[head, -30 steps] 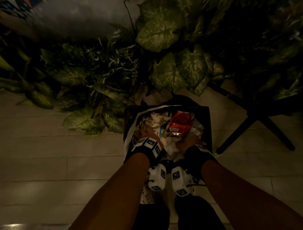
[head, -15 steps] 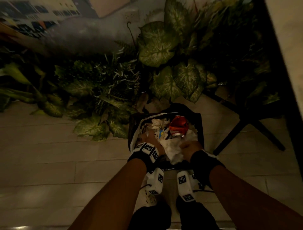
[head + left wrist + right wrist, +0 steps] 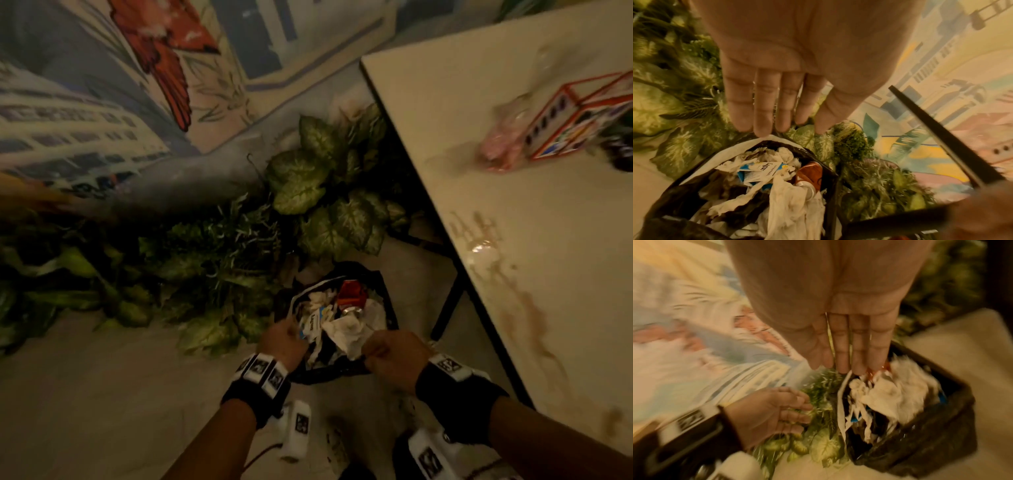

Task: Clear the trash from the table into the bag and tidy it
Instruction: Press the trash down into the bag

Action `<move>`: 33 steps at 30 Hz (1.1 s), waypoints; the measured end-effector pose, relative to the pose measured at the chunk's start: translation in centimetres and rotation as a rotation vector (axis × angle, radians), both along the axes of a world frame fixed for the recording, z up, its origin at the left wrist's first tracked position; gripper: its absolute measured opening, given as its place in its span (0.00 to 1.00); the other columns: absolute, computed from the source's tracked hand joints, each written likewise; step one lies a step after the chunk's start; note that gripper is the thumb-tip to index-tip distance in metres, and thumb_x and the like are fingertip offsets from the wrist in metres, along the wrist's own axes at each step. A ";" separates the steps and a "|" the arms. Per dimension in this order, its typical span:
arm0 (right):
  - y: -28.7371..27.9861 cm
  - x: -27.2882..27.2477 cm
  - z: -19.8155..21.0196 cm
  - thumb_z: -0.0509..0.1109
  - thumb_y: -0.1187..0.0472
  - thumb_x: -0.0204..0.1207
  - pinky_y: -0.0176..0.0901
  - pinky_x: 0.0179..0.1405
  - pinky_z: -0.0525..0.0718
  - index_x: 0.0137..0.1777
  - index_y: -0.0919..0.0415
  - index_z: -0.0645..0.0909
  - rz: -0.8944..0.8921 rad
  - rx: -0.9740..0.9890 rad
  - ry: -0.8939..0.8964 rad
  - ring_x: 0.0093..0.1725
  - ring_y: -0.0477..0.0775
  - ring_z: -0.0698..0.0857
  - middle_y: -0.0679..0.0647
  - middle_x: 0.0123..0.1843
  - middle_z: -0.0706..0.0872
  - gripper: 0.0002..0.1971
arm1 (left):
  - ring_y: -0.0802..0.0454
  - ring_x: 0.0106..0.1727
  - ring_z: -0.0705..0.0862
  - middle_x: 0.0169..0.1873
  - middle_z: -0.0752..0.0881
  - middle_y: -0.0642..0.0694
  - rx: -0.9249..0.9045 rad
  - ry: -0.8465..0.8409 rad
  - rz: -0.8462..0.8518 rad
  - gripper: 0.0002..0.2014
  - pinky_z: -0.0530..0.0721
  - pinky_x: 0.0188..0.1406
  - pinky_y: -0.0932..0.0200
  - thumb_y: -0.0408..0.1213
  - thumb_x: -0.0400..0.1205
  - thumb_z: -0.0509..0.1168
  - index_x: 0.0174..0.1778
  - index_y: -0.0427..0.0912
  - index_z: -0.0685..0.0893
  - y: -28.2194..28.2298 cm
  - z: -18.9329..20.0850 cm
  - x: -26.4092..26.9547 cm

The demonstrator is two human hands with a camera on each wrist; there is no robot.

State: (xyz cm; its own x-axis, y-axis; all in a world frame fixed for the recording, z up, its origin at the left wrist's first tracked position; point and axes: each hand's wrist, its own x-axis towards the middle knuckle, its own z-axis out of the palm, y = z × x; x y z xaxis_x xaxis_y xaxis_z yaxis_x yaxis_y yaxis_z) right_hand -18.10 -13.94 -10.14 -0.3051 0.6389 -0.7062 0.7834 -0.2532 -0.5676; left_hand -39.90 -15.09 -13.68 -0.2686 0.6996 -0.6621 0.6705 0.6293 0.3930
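the black plastic bag (image 3: 388, 310) sat on the pale floor (image 3: 85, 394), just near of the leafy plants (image 3: 329, 192) and left of the counter (image 3: 548, 274). its mouth gaped, one white inner flap folded out on the left. it was packed to the rim with crumpled white tissue (image 3: 795, 203), a blue and white carton (image 3: 760, 172) and a crushed red can (image 3: 812, 173). the left hand (image 3: 797, 65) hovered above the bag's far rim with fingers straight and close together, holding nothing. the right hand (image 3: 838, 313) also had straight, slack fingers, tips just over the tissue; blur hid whether they touched. the counter's smooth cream top bore brown smears and, at its far right, a red-edged box (image 3: 579, 120) beside a clear crumpled wrapper (image 3: 503, 144). open floor lay to the left.
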 end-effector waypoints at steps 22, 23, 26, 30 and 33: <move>4.1 46.4 16.9 0.70 0.51 0.76 0.33 0.47 0.79 0.55 0.49 0.83 0.045 0.428 -0.354 0.45 0.41 0.82 0.43 0.49 0.85 0.10 | 0.52 0.41 0.85 0.40 0.87 0.48 0.409 -0.109 -0.109 0.05 0.83 0.41 0.58 0.31 0.77 0.70 0.47 0.43 0.84 4.9 15.0 28.5; 4.5 48.3 17.0 0.71 0.51 0.75 0.33 0.46 0.77 0.55 0.50 0.84 0.027 0.427 -0.383 0.45 0.42 0.82 0.44 0.48 0.84 0.11 | 0.50 0.42 0.85 0.41 0.87 0.48 0.406 -0.093 -0.153 0.05 0.83 0.44 0.56 0.33 0.77 0.71 0.46 0.44 0.84 5.3 14.9 30.6; 5.7 52.8 16.7 0.72 0.51 0.74 0.37 0.51 0.77 0.56 0.50 0.83 -0.018 0.405 -0.429 0.52 0.50 0.84 0.50 0.55 0.85 0.12 | 0.51 0.43 0.85 0.42 0.87 0.49 0.431 -0.051 -0.301 0.06 0.79 0.45 0.61 0.36 0.76 0.72 0.45 0.48 0.83 6.6 14.6 36.2; 7.1 55.7 15.4 0.75 0.51 0.70 0.38 0.50 0.77 0.54 0.49 0.83 -0.102 0.391 -0.414 0.47 0.48 0.80 0.47 0.50 0.83 0.12 | 0.54 0.41 0.82 0.41 0.84 0.53 0.465 -0.039 -0.427 0.06 0.74 0.43 0.66 0.38 0.76 0.72 0.45 0.49 0.82 8.6 14.5 41.6; 7.6 56.8 14.2 0.77 0.53 0.68 0.40 0.50 0.77 0.53 0.48 0.82 -0.187 0.375 -0.416 0.49 0.49 0.79 0.48 0.53 0.81 0.14 | 0.55 0.40 0.79 0.39 0.82 0.54 0.471 -0.009 -0.489 0.06 0.73 0.44 0.66 0.39 0.77 0.71 0.48 0.46 0.84 10.4 14.1 44.3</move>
